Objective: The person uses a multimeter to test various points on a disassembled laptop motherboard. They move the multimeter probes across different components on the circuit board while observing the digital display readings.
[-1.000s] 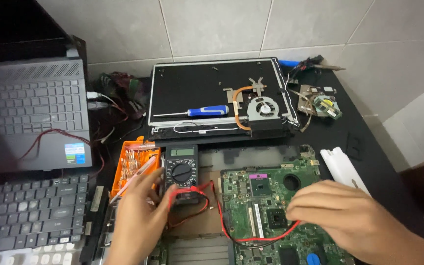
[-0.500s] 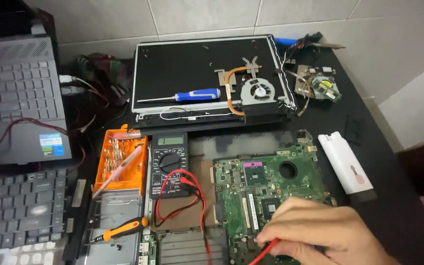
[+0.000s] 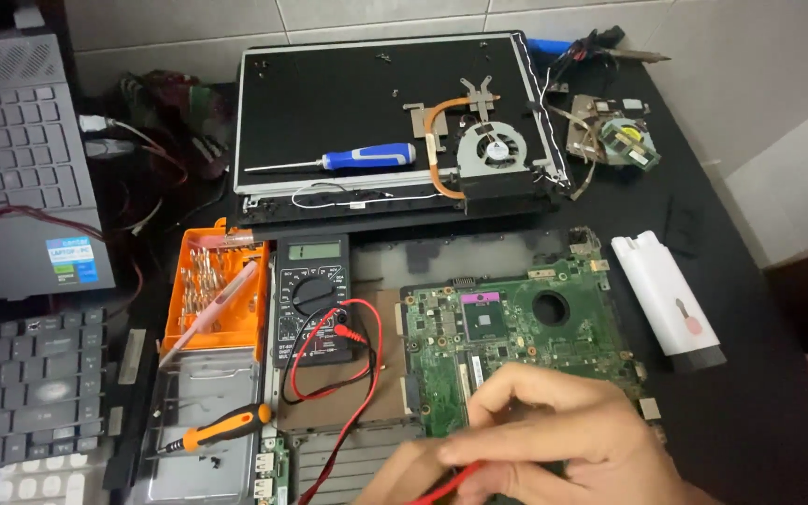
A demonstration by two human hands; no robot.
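Hands meet low over the green board (image 3: 516, 327) on the table (image 3: 750, 309): right hand (image 3: 563, 430) pinches a red probe (image 3: 446, 484); left hand (image 3: 404, 477), mostly cut off, grip unclear. Meter (image 3: 312, 299) lies beside the board.

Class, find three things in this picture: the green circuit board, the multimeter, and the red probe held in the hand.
green circuit board (image 3: 516, 323), head view, on its square chip.
multimeter (image 3: 312, 297), head view, on its dial.
red probe (image 3: 446, 484), head view, on its shaft.
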